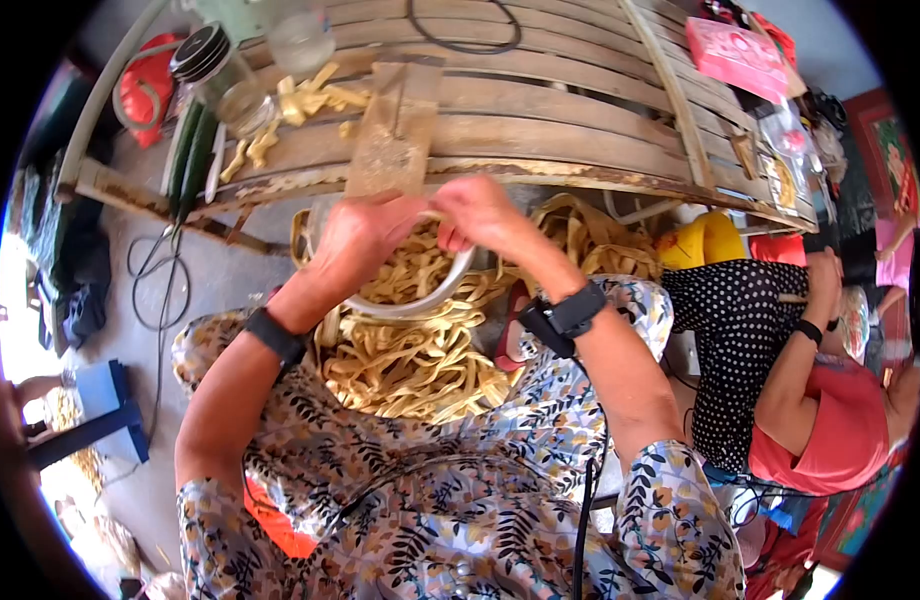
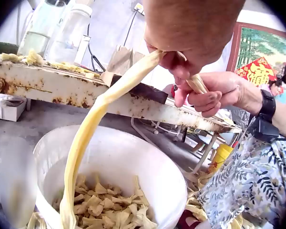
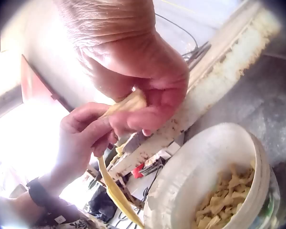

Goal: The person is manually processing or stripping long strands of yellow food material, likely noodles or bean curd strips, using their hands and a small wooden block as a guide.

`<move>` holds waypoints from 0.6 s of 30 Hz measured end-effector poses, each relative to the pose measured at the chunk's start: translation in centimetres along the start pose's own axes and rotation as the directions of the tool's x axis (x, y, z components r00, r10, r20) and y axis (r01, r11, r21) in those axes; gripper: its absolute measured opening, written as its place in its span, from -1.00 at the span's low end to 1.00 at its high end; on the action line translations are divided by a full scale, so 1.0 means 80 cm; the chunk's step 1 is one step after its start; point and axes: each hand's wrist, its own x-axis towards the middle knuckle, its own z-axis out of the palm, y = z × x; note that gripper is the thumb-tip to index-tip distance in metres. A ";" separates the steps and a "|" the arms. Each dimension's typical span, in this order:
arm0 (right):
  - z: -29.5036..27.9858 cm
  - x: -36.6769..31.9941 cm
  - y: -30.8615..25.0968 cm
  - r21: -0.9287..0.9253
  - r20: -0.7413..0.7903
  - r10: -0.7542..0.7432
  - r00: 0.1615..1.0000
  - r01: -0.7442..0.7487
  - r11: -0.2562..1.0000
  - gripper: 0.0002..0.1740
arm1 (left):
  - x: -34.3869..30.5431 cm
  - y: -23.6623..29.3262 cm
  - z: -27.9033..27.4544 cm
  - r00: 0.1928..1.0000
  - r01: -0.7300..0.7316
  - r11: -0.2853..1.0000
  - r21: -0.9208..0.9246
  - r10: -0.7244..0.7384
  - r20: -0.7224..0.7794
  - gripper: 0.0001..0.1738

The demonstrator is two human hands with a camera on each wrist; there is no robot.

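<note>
A long pale-yellow strip hangs from the left hand down past the rim of a white bucket. Both hands meet above the bucket; the left hand pinches the strip, and the right hand grips its upper end beside it. In the right wrist view the right hand has curled fingers round a folded part of the strip, touching the left hand's fingers. Short yellow pieces lie inside the bucket. Long strips are heaped between the person's legs.
A slatted bench with a rusty edge stands beyond the bucket, bearing a wooden board, a glass jar, green cucumbers and yellow pieces. A yellow bucket and a seated person in red are at the right.
</note>
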 end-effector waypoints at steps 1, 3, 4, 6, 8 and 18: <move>0.000 0.004 0.013 -0.015 0.059 -0.055 0.997 0.056 0.998 -0.77 | -0.001 -0.001 -0.002 1.000 -0.009 0.998 -0.055 0.009 0.012 -0.86; 0.003 0.008 0.028 -0.014 0.131 -0.101 0.986 0.103 0.995 -0.74 | -0.005 -0.005 -0.004 0.999 -0.019 0.986 -0.167 0.026 0.042 -0.89; 0.003 0.001 0.023 0.035 0.227 -0.068 0.971 0.061 0.998 -0.73 | -0.006 -0.004 -0.016 0.971 0.191 0.952 -0.239 -0.147 0.190 -0.91; 0.006 -0.015 0.005 0.074 0.446 0.009 0.895 -0.046 0.996 -0.67 | -0.010 -0.015 -0.029 0.928 0.334 0.852 -0.403 -0.222 0.300 -0.89; 0.011 -0.026 0.003 0.478 0.602 -0.281 0.748 -0.055 0.877 -0.64 | -0.004 -0.017 -0.042 0.917 0.377 0.747 -0.547 -0.218 0.334 -0.80; -0.001 -0.024 -0.059 0.611 0.212 -0.555 0.804 0.334 0.718 -0.62 | 0.014 0.017 -0.048 0.845 0.513 0.152 -0.845 -0.258 0.468 -0.74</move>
